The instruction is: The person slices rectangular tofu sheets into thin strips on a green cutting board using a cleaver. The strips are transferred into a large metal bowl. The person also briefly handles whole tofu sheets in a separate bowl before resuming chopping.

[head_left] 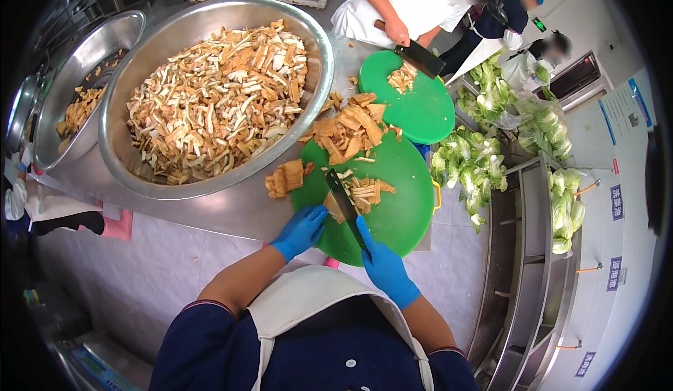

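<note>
R hand [382,265] grips knife [343,198], prob. slicing tofu [335,209].

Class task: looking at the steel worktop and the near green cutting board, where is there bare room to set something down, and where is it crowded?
Free: the near cutting board's right half, beyond the knife; and the steel worktop strip between the big bowl and the left hand. Crowded: the board's far edge, piled with uncut tofu pieces, and the cut strips beside the blade. The right hand holds the knife.
</note>
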A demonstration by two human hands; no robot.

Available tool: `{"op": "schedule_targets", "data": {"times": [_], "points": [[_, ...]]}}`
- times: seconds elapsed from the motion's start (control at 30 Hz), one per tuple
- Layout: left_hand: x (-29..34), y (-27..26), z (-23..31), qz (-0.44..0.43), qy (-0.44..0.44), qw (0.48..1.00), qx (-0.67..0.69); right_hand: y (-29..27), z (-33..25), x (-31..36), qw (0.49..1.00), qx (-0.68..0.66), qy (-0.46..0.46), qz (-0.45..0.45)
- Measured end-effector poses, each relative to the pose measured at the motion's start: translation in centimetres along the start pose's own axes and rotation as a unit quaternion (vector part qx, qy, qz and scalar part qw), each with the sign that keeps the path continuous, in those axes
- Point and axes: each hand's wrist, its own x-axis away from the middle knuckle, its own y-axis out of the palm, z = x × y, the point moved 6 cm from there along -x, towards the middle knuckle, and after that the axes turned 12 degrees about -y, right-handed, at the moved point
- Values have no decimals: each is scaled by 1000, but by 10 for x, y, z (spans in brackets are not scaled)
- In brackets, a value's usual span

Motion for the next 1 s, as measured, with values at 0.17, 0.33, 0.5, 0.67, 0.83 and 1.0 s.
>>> {"op": "schedule_targets", "data": {"times": [0.17,0.33,0.5,0.67,0.83,1.0], "points": [[-2,-1,4,-3,-2,1000,-3,4,6,-4,1000,-26,-3,-13],[-1,-6,5,-1,-9,1000,17,-14,-13,-1,1000,-22,19,-8],[9,-10,-4,21,-13,999,36,-3,-10,-1,998,-26,32,-41],[-4,-10,3,-12,-14,1000,6,10,-2,-4,999,-20,25,-42],[3,-21,-11,23,-62,997,47,-9,-18,-4,997,-45,-46,39],[1,-55,-44,128,-138,982,22,12,-3,-3,999,-15,20,-45]]}}
